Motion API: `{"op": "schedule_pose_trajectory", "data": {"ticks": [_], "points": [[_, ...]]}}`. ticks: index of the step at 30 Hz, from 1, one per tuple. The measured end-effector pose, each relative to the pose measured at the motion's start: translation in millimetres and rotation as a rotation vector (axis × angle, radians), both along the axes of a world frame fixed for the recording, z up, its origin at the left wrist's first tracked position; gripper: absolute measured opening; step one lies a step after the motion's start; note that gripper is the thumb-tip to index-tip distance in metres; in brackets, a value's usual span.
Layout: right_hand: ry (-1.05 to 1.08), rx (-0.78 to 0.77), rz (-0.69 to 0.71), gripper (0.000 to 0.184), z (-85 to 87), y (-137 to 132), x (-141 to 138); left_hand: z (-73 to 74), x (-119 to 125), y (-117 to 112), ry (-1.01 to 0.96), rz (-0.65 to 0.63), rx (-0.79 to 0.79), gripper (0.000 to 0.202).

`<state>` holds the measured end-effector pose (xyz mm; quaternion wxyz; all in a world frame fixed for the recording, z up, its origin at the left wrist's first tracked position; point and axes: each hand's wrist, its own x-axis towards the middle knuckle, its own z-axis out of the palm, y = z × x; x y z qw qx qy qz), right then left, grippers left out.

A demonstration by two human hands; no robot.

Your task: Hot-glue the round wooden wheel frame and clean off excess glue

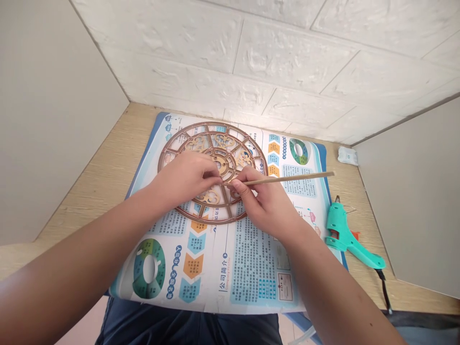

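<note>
A round, brown openwork disc (201, 143) with ornate cut-outs lies flat on a printed paper sheet (230, 268). My left hand (187, 175) rests over the disc's centre with its fingers pinched together at the near end of a thin wooden stick (294, 178). My right hand (264, 201) grips the same stick close to that end, fingers curled round it. The stick runs out to the right, nearly level, above the paper. Both hands meet just over the disc's lower right part.
A teal hot glue gun (347, 237) with a black cord lies on the wooden desk (97, 177) to the right of the paper. A small white packet (348, 155) sits at the back right. White panels wall the desk on both sides.
</note>
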<state>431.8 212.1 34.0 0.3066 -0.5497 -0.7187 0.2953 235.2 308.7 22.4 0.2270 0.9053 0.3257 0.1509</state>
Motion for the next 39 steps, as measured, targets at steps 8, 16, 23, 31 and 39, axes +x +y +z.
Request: {"op": "schedule_pose_trajectory", "data": {"ticks": [8, 16, 23, 31, 39], "points": [[0.165, -0.009, -0.135, 0.032, -9.8, -3.2, 3.0, 0.3, 0.8, 0.7, 0.008, -0.001, -0.018, 0.012], [-0.044, 0.059, -0.02, 0.03, -1.8, -1.7, -1.3, -2.0, 1.6, 1.4, -0.001, 0.027, -0.033, 0.012], [-0.091, 0.094, 0.01, 0.028, -1.9, -1.0, -4.5, -2.8, 0.6, 2.3, -0.003, 0.027, -0.031, 0.012], [-0.085, 0.143, 0.002, 0.028, -5.3, -0.7, -7.2, 0.0, 1.9, 1.9, 0.033, 0.066, -0.09, 0.013], [-0.105, 0.144, -0.024, 0.028, -5.0, -1.7, -9.3, 0.9, 0.4, 2.2, 0.015, 0.049, -0.073, 0.014]]}}
